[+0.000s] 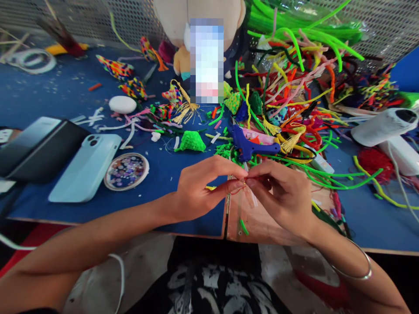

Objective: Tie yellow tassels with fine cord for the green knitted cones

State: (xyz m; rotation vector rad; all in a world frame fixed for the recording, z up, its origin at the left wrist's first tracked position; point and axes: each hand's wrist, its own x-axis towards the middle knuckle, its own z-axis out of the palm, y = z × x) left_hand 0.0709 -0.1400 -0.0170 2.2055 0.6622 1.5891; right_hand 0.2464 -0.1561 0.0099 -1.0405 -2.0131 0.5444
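Note:
My left hand (pixel 201 187) and my right hand (pixel 283 196) meet fingertip to fingertip above the table's front edge. Between them they pinch a thin red thread (pixel 238 188), with a small piece at the fingertips too small to make out. A yellow strand pokes out under my left hand. A blue glue gun (pixel 252 146) lies just beyond my fingers. A green knitted cone (pixel 191 141) sits further left on the blue table mat (pixel 65 91).
A tangled heap of coloured pipe cleaners (pixel 294 87) fills the right half. A light blue phone (pixel 87 168), a dark case (pixel 39 150) and a round dish of sequins (pixel 127 171) lie at left. A white hair dryer (pixel 386 126) rests at right. A plush toy (pixel 183 26) stands behind.

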